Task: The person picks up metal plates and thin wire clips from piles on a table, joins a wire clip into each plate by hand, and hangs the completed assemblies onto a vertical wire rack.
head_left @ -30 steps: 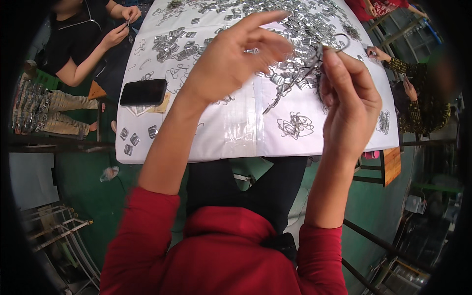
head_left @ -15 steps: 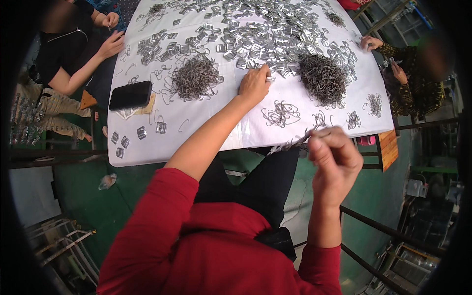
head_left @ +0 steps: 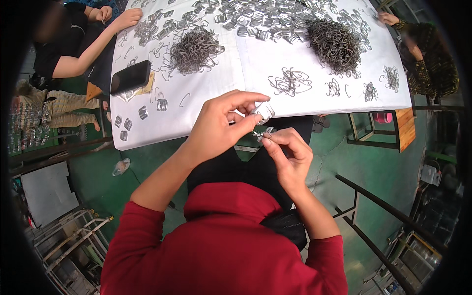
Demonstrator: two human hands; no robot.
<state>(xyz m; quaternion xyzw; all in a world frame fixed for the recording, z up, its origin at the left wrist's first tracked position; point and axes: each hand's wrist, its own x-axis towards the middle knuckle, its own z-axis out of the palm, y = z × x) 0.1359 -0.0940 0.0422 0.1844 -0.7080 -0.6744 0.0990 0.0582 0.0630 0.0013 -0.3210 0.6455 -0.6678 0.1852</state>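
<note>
Seen from above, a person in a red top (head_left: pixel 231 236) holds both hands near the centre of the frame, by the near edge of a white tabletop (head_left: pixel 196 108). The fingers of the left hand (head_left: pixel 214 123) are bent toward the thumb, gripping a slotted silver buckle (head_left: pixel 264 112). Just below, the fingers of the right hand (head_left: pixel 291 156) are pinched almost together on a small metal piece (head_left: pixel 264 133), perhaps a wire hook with a buckle on it; fingertips cover part of it, so its shape is hard to make out. Two tangled heaps of dark wire hooks, one upper left of centre (head_left: pixel 194 50) and one upper right (head_left: pixel 334 46), flank a spread of loose buckles (head_left: pixel 253 19) that the top edge cuts off. A black phone (head_left: pixel 130 77) lies at left. Co-workers at upper left (head_left: pixel 64 44) and upper right (head_left: pixel 427 59) are partly lost in the dark fisheye rim.
</note>
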